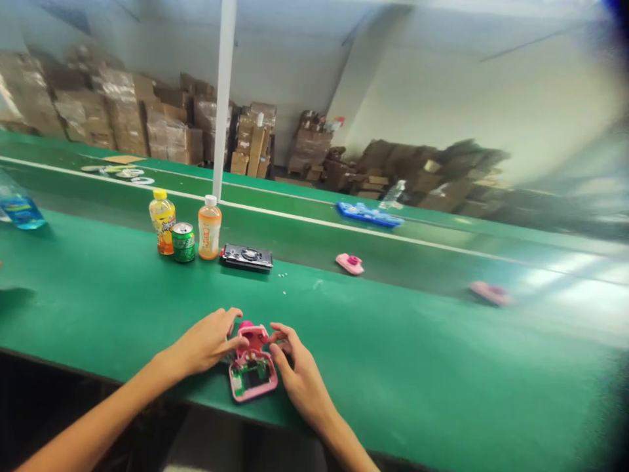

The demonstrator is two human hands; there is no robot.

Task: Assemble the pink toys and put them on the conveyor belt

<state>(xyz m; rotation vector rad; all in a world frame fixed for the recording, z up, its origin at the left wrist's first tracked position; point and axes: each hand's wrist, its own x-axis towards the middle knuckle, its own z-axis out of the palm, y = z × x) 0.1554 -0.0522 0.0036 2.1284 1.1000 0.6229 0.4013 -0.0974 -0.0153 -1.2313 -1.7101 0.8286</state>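
Observation:
An opened pink toy camera (pixel 251 392) lies near the front edge of the green table, its two casing halves apart. The lower half holds a green circuit board (pixel 240 383) with a dark rectangle in its middle. Beyond it, the upper half (pixel 253 335) is tilted up, with a bright pink part at its top. My left hand (pixel 211 337) grips that upper half from the left, thumb over its inner side. From the right, my right hand (pixel 297 370) has its bent fingers and thumb at the same half's edge. Some fingertips are hidden.
Beyond my hands stand a yellow-capped bottle (pixel 162 223), a green can (pixel 183 243), an orange drink bottle (pixel 209 228) and a black device (pixel 246 257). Pink toy parts (pixel 350 263) and a blue item (pixel 368 214) lie on the belt. A pole (pixel 224 98) rises behind.

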